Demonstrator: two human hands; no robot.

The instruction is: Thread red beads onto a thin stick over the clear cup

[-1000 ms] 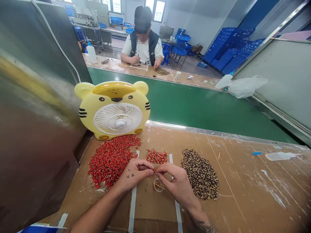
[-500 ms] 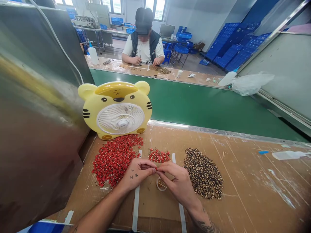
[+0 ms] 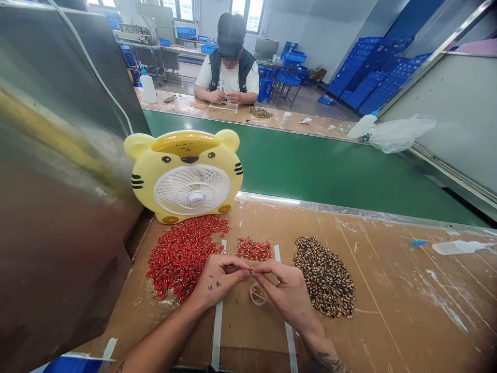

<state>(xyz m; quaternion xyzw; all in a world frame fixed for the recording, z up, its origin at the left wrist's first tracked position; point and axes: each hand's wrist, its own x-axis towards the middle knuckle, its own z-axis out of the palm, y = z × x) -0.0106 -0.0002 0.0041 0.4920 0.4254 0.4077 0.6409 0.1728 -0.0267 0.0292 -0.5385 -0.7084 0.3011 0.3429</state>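
Between two tapes [image 3: 216, 339] on the desk [image 3: 392, 300], the left hand [image 3: 217, 282] and the right hand [image 3: 289, 292] meet above the surface. Each hand has thumb and finger brought close on one small red piece [image 3: 250, 270], so both hold it together. The fingertips cover most of the piece, and its exact shape I cannot tell. Near the right hand's thumb, lower in the view, stands a cup [image 3: 252, 302] with a thin stick [image 3: 259, 293] across it. On the left side the room is narrow: the red pile [image 3: 176, 261] reaches to the left hand's outline, the fan [image 3: 194, 190] stands behind this pile, and a metal box [image 3: 62, 197] borders the desk. Just beyond the fingertips lies a small pile [image 3: 254, 249] of red pieces. At right, the dark pile [image 3: 326, 280] lies just beside the right hand. From its outer edge, a wider stretch of desk goes to a bottle [image 3: 452, 247]. Past the desk's far edge runs a green belt [image 3: 330, 171].
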